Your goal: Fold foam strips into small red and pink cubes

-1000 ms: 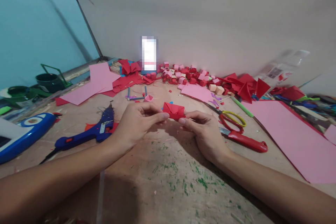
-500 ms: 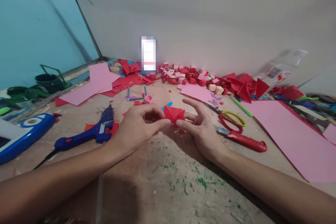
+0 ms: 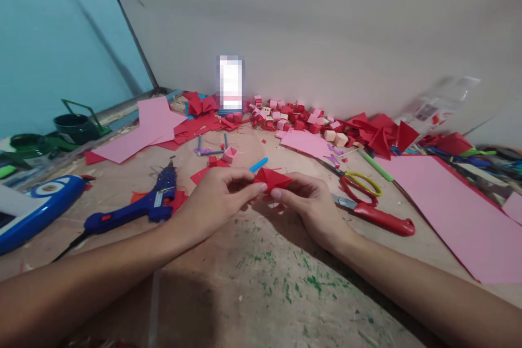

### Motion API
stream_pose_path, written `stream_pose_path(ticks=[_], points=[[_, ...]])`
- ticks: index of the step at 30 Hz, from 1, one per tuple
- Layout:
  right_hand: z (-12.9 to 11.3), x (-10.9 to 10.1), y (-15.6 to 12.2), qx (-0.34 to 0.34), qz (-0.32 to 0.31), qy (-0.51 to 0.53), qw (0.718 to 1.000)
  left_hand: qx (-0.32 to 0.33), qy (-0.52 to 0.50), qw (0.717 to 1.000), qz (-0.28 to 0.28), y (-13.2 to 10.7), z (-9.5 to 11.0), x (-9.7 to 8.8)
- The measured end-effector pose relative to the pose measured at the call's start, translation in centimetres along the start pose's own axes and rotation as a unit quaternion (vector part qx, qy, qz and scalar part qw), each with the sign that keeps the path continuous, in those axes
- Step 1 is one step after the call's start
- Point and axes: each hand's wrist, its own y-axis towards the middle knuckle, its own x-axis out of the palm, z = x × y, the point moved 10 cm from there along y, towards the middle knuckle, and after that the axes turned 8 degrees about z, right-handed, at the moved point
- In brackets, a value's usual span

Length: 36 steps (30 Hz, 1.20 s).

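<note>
Between my two hands is a small piece of folded red paper [image 3: 274, 178], creased into triangular facets, held above the table. My left hand [image 3: 228, 190] pinches its left side between thumb and fingers. On the right side, my right hand [image 3: 310, 196] grips it, thumb in front and fingers behind. Both thumb tips meet near the paper's lower edge, and the fingers hide its underside. Just behind the paper lies a blue stick [image 3: 258, 165], partly covered by my left hand. A small open pink paper box [image 3: 230, 155] stands farther back.
A blue glue gun [image 3: 159, 198] lies at left, scissors [image 3: 361, 185] and a red-handled cutter [image 3: 383, 219] at right. Small red and pink paper cubes [image 3: 281, 115] are heaped along the wall by a lit phone [image 3: 230, 84]. Pink sheets [image 3: 457, 212] cover the right side.
My right fingers, raised and spread before, have closed in behind the red paper. The paper has turned slightly, its right corner now pointing outward.
</note>
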Motion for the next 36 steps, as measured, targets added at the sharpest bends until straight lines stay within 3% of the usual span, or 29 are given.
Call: stream_pose_path(ticks=[4,12,36], points=[[0.25,0.51,-0.24,0.018,-0.018,0.011,1.000,0.024,0.015,1.000,0.002,-0.07,0.45,-0.06],[-0.19,0.25,-0.19,-0.006,-0.012,-0.037,0.999,0.014,0.022,1.000,-0.005,-0.01,0.32,0.12],[0.21,0.54,-0.29,0.006,-0.027,-0.038,0.999,0.021,0.027,0.999,-0.018,-0.17,0.20,0.31]])
